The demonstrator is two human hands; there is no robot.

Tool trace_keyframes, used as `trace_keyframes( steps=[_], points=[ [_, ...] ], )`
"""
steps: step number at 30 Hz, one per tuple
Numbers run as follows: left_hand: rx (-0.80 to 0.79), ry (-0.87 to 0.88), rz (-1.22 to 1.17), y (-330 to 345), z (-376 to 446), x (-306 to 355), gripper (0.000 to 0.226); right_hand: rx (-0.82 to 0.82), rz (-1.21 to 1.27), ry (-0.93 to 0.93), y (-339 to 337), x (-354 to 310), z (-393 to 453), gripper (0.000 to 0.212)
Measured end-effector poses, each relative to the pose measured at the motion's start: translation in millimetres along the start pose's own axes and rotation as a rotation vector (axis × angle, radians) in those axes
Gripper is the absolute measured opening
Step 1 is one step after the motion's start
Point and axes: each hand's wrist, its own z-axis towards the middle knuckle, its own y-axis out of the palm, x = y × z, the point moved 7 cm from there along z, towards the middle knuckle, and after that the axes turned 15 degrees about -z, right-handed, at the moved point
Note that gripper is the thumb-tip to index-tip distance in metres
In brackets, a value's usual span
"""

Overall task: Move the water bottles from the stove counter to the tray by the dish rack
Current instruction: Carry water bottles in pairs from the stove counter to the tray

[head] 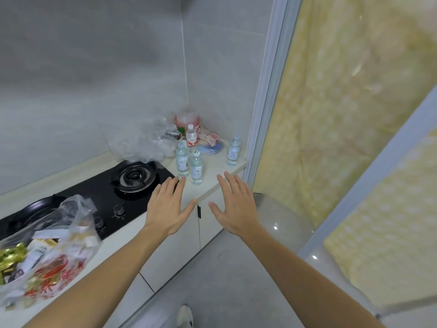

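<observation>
On the pale counter right of the stove, four small water bottles stand upright. Both the left hand and the right hand hover flat-fingered and empty, just short of them. They look full, light, smooth and slightly squeezable; grasp each around the middle.

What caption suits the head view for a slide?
Both open hands, left hand and right hand, reach toward four water bottles beside the gas stove.

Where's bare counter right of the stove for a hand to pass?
Free: the front strip of counter between the nearest bottle and the lone right bottle. Crowded: the back corner, with the red-label bottle, crumpled plastic and blue item.
</observation>
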Motion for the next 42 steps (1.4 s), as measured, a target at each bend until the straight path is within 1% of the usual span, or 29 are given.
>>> trace_keyframes(
  steps=[3,6,11,14,18,21,26,31,32,34,36,40,42],
  points=[
    [0.004,0.024,-0.027,21.2,42.3,6.5,0.076,0.018,-0.031,0.000,10.6,26.1,33.7,0.079],
    [-0.012,0.012,-0.058,43.4,85.7,7.4,0.077,0.024,-0.057,0.002,26.0,51.7,70.8,0.079],
    [-0.006,-0.016,-0.104,76.7,167.4,-6.7,0.079,-0.031,-0.092,-0.005,49.7,85.7,150.1,0.078],
    [-0.052,-0.047,-0.125,99.9,224.0,-20.3,0.080,-0.039,-0.113,-0.021,60.3,106.7,206.8,0.077],
    [-0.035,-0.029,-0.122,112.8,293.4,-31.4,0.077,-0.062,-0.121,-0.019,76.1,135.3,279.1,0.076],
    [-0.047,-0.057,-0.140,122.3,328.4,-42.7,0.078,-0.102,-0.127,-0.004,94.3,156.0,317.8,0.077],
    [-0.088,-0.109,-0.119,151.7,351.1,-61.8,0.080,-0.153,-0.132,-0.018,125.1,181.7,373.1,0.077],
    [-0.215,-0.273,-0.073,186.0,355.0,-84.6,0.084,-0.221,-0.126,-0.057,156.0,203.1,422.9,0.076],
    [-0.259,-0.311,-0.062,193.1,354.4,-88.8,0.082,-0.242,-0.129,-0.065,163.4,207.2,430.8,0.075],
    [-0.345,-0.382,-0.047,205.8,350.5,-95.4,0.071,-0.295,-0.144,-0.085,179.7,214.6,442.2,0.074],
    [-0.398,-0.446,-0.045,214.4,346.1,-99.8,0.061,-0.358,-0.172,-0.113,196.4,221.4,450.9,0.070],
    [-0.341,-0.530,-0.030,215.7,342.0,-105.0,0.051,-0.450,-0.223,-0.182,223.8,230.9,459.5,0.045],
    [-0.313,-0.561,0.011,213.3,341.1,-108.0,0.046,-0.502,-0.201,-0.207,234.0,233.0,462.0,0.039]
  ],
)
